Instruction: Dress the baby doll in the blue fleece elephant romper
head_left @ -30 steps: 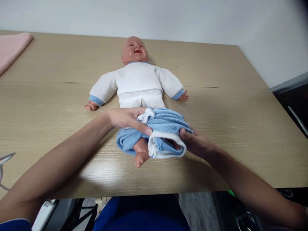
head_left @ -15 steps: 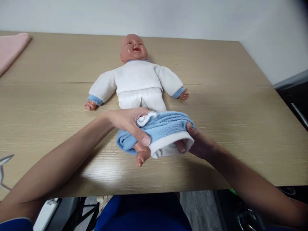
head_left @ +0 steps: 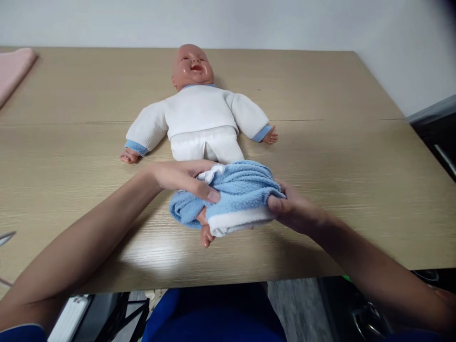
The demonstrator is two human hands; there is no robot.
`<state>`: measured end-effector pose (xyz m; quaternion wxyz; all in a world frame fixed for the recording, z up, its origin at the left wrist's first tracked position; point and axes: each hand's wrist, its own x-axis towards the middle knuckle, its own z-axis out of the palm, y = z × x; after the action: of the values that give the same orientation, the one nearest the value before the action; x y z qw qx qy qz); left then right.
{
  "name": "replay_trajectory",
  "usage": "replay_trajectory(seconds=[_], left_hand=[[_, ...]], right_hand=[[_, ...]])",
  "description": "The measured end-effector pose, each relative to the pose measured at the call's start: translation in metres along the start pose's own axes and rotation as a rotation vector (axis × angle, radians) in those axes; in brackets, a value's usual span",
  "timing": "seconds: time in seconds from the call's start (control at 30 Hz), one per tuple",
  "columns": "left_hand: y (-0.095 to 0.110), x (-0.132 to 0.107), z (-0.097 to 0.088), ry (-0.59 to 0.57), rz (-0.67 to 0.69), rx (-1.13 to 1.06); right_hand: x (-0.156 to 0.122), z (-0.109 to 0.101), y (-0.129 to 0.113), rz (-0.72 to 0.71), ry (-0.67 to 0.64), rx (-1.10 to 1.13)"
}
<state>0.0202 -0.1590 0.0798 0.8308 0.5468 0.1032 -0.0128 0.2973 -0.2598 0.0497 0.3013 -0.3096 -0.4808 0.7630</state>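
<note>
A baby doll (head_left: 199, 109) lies on its back on the table, head away from me, in a white top with blue cuffs. Blue doll trousers (head_left: 242, 185) with a white band are bunched around its lower legs. One bare doll foot (head_left: 206, 236) pokes out on the left; the other foot is hidden in the cloth. My left hand (head_left: 188, 180) grips the bunched trousers from the left, thumb on top. On the right side, my right hand (head_left: 290, 206) pinches the trousers by the white band, its fingers partly behind the cloth.
A folded pink cloth (head_left: 14, 71) lies at the table's far left. The tip of a white hanger-like object (head_left: 6, 238) shows at the left edge. The wooden table (head_left: 338, 166) ends close to my body, with a wall behind it and dark objects at the right.
My right thumb has moved left and down onto the white band, and the band's opening has folded shut over the doll's right-side foot. My left hand keeps its hold.
</note>
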Motion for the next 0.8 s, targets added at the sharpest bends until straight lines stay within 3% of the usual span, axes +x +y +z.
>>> replay_trajectory(seconds=[0.1, 0.23, 0.3, 0.43, 0.5, 0.6, 0.8], left_hand=[[0.002, 0.003, 0.01, -0.149, -0.171, -0.068], [-0.001, 0.011, 0.024, 0.004, -0.238, 0.037], [-0.003, 0.014, 0.027, 0.073, -0.176, 0.092], [0.0, 0.014, 0.026, 0.261, 0.082, 0.284], [0.004, 0.012, 0.024, 0.295, 0.131, 0.364], [0.009, 0.009, 0.021, 0.242, 0.094, 0.411], [0.016, 0.008, 0.027, 0.267, -0.181, 0.554]], right_hand=[[0.002, 0.004, -0.002, -0.011, -0.016, -0.003], [0.006, 0.018, -0.005, 0.0, 0.156, -0.114], [0.005, 0.025, -0.006, -0.003, 0.269, -0.191], [-0.002, 0.037, -0.01, -0.048, 0.473, -0.367], [-0.007, 0.041, -0.012, -0.049, 0.526, -0.429], [-0.014, 0.042, -0.015, 0.02, 0.508, -0.467], [-0.02, 0.044, -0.011, 0.135, 0.442, -0.479]])
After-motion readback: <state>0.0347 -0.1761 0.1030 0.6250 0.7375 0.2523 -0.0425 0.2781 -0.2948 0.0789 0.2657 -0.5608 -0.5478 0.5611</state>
